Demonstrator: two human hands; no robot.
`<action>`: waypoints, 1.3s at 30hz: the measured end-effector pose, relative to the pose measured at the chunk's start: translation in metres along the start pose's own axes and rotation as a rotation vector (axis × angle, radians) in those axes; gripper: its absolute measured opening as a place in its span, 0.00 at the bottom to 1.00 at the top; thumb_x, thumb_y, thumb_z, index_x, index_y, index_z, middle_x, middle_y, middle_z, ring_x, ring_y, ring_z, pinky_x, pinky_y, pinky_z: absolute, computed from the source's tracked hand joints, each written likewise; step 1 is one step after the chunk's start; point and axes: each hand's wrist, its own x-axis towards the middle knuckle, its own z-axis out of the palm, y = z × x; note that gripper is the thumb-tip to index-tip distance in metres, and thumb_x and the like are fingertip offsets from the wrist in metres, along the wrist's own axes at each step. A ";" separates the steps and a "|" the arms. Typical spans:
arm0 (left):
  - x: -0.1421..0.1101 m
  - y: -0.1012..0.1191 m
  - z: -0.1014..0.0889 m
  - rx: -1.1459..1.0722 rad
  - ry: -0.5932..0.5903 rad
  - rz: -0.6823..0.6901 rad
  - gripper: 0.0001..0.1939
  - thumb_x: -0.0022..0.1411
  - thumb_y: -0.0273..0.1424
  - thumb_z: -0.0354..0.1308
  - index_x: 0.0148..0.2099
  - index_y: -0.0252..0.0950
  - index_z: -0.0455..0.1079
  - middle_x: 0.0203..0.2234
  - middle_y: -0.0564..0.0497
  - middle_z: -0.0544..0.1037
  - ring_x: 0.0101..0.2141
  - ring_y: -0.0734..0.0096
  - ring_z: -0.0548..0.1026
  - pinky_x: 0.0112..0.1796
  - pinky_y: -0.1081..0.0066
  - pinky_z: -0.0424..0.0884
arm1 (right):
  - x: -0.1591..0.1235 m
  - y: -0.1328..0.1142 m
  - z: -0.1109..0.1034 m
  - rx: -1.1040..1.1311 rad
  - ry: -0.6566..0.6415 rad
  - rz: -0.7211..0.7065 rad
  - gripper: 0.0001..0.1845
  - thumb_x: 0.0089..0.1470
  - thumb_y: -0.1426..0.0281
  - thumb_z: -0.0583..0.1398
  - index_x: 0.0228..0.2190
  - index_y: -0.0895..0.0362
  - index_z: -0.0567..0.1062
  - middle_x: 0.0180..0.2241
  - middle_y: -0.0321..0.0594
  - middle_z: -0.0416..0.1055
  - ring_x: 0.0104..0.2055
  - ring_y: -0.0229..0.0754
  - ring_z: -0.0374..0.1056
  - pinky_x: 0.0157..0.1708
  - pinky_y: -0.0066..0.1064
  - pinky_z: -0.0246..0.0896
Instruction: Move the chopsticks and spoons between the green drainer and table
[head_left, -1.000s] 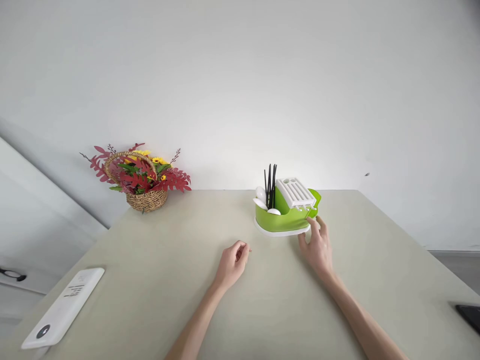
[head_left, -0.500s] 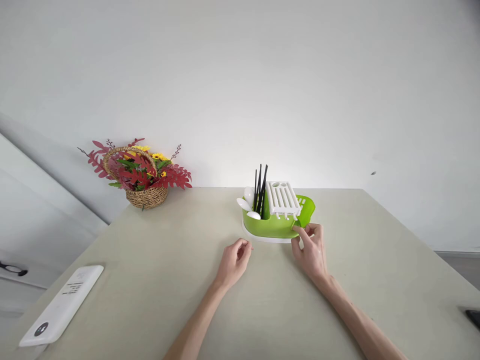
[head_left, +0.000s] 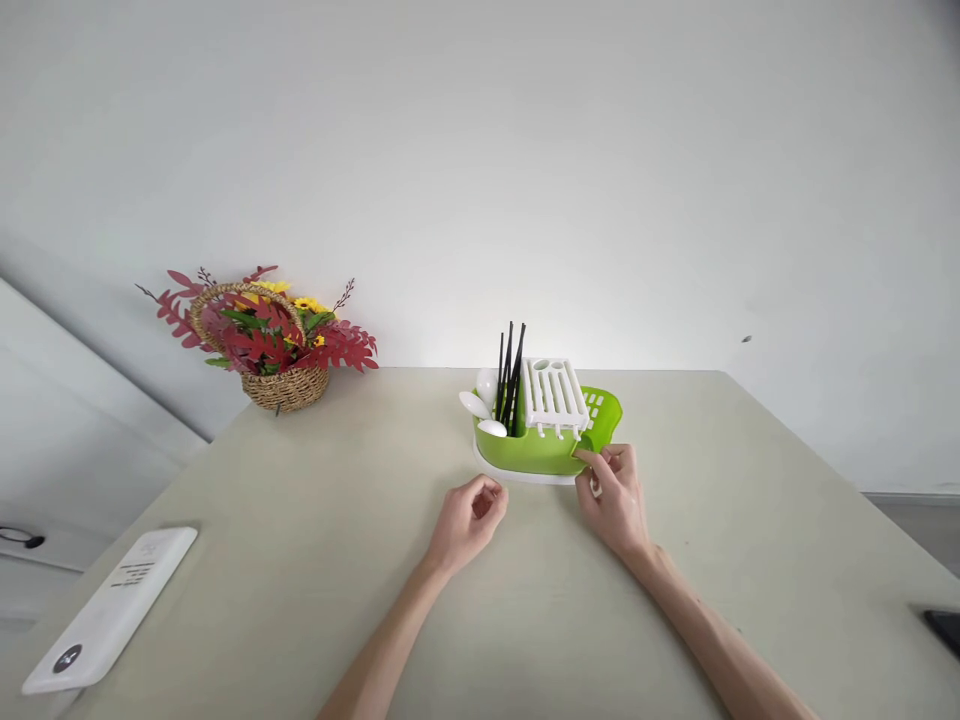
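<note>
A green utensil holder (head_left: 525,457) on a white base tray (head_left: 491,468) stands near the back of the table. Black chopsticks (head_left: 510,375) and white spoons (head_left: 475,405) poke out of its left part. Over its middle sits a white slotted rack (head_left: 553,392) with small hooks along the front. My right hand (head_left: 615,500) is at the holder's front right corner, index finger on the green rim and thumb lower down; its other fingers are partly hidden. My left hand (head_left: 469,520) is curled closed just in front of the base tray, with nothing visible in it.
At the back left stands a wicker basket (head_left: 289,388) of red and yellow artificial flowers. A white, flat, oblong device (head_left: 112,610) lies along the table's left edge. Part of a dark object (head_left: 943,632) shows at the right edge. A pale wall (head_left: 480,180) rises behind the table.
The view has shifted slightly, so the holder and flower basket appear a little further left. Both hands keep nearly the same pose, the right one still at the holder's corner.
</note>
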 end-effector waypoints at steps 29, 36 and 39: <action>0.001 -0.006 0.001 -0.008 0.126 -0.029 0.21 0.71 0.49 0.52 0.33 0.38 0.67 0.22 0.56 0.65 0.23 0.75 0.61 0.25 0.73 0.56 | 0.000 0.001 -0.006 0.181 0.038 -0.044 0.12 0.62 0.74 0.59 0.43 0.52 0.80 0.39 0.37 0.59 0.28 0.34 0.64 0.29 0.32 0.70; 0.001 -0.006 0.001 -0.009 0.105 -0.023 0.21 0.72 0.48 0.53 0.33 0.37 0.68 0.22 0.56 0.67 0.23 0.76 0.61 0.26 0.73 0.57 | 0.001 -0.001 -0.006 0.169 0.033 -0.039 0.11 0.62 0.74 0.58 0.43 0.53 0.79 0.39 0.37 0.59 0.27 0.33 0.63 0.26 0.30 0.67; 0.001 -0.007 0.001 0.002 0.105 -0.024 0.21 0.72 0.48 0.52 0.33 0.37 0.69 0.21 0.57 0.67 0.22 0.76 0.61 0.26 0.73 0.56 | 0.001 -0.001 -0.006 0.163 0.031 -0.039 0.11 0.63 0.74 0.58 0.43 0.53 0.79 0.40 0.37 0.59 0.27 0.32 0.63 0.26 0.30 0.66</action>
